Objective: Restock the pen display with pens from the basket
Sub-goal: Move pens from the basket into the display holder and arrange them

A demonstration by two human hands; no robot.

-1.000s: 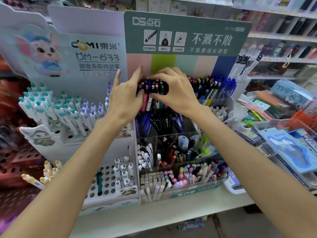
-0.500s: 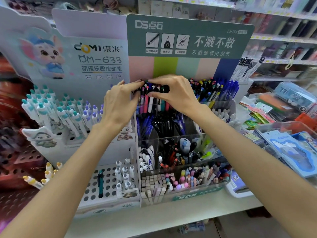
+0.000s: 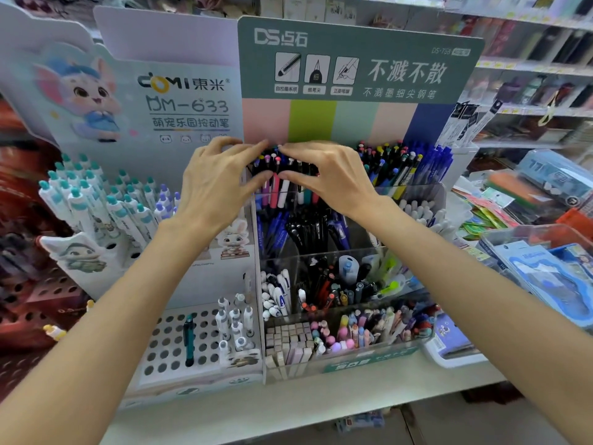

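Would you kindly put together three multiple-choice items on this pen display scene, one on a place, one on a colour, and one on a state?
1. Where is the bundle of pens being held?
A. over the top-left compartment of the clear display
B. in the bottom tier
C. on the white hole tray

2. What colour is the lone pen standing in the white hole tray?
A. red
B. dark teal
C. yellow

3. How do the hands meet the bundle?
A. both lie flat beside it
B. only one touches it
C. left hand and right hand both pinch it

Answers: 1 A, the bundle sits at the top row's left end; 2 B, its barrel is teal; 3 C, fingers of both hands close around it.
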